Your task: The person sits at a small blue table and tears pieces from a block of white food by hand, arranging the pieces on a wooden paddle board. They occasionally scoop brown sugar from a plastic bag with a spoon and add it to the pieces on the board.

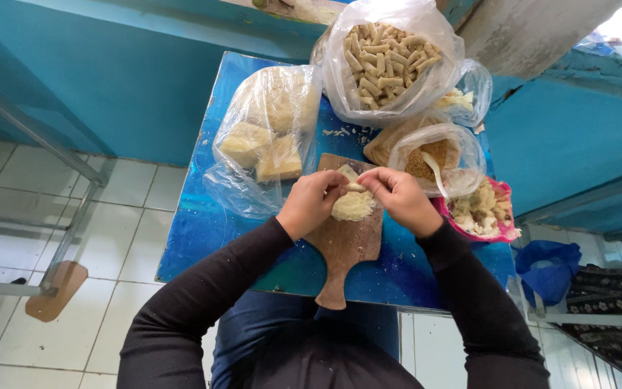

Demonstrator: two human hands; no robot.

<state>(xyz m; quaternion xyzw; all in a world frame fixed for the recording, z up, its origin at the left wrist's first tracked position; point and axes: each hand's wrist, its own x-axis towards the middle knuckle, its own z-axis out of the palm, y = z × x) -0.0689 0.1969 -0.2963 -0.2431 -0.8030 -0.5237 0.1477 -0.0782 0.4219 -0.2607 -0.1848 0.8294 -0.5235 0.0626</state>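
Pale dough [353, 205] is sitting on the wooden board [345, 245] at centre frame; your left hand [309, 203] and right hand [402, 199] are pinching its top edge, fingers clamped, rolling barely begun, most lying flat.

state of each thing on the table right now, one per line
dough sheet: flat on the board, top edge pinched by both hands
left hand: fingers pinching dough
right hand: fingers pinching dough
wooden board: lying flat
bag of rolled pieces: open
bag of crumbs: open, spoon inside
pink bowl: filled
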